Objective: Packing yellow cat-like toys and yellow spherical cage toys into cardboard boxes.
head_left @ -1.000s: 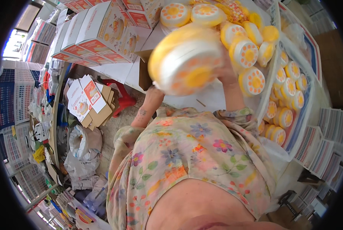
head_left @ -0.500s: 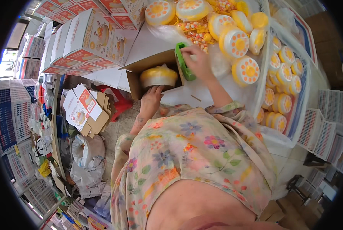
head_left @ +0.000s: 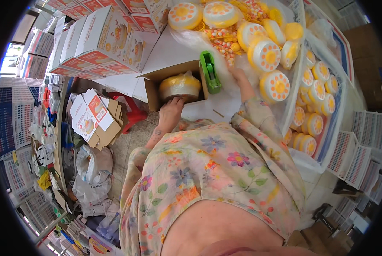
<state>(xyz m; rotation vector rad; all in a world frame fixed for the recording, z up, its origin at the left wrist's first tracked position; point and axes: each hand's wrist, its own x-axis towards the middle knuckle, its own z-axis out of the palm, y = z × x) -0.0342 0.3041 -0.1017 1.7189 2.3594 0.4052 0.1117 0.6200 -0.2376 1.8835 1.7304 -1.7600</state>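
Item [head_left: 179, 86], round, yellow and white, sits in an open cardboard box [head_left: 151, 90] just beyond the left grip [head_left: 171, 110], whose bent fingers lie at its near edge; I cannot tell whether they clasp it. The right grip [head_left: 238, 77] meets clear plastic [head_left: 247, 64], its closure unclear; left of it, a green tape dispenser [head_left: 210, 72].

Open box [head_left: 151, 93], wrapped round item [head_left: 180, 87] inside, tape dispenser [head_left: 211, 73] (green) alongside

Toy [head_left: 180, 88] in carton [head_left: 169, 71], tape dispenser [head_left: 210, 74] just right of it, boxes [head_left: 107, 40] left, more toys [head_left: 265, 55] right
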